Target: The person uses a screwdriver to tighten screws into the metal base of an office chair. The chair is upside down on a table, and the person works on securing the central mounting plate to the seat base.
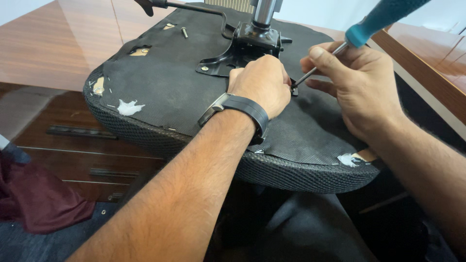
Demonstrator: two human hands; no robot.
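Observation:
An upturned office chair seat [165,92] with black fabric underside lies across a wooden desk. A black metal mechanism plate [228,58] with a chrome column [264,12] is bolted to it. My left hand [259,82], with a black wristband, rests fisted on the plate's near corner, fingers hidden. My right hand [349,82] grips a screwdriver [359,34] with a teal handle. Its thin shaft slants down-left to a fastener at the plate's edge, between both hands.
A loose bolt [184,32] lies on the seat's far side. The fabric has torn holes and white patches [128,107]. A glossy wooden desk [53,43] with drawers [82,140] sits left; a dark red cloth [39,199] lies on the floor. A lever [194,7] juts at top.

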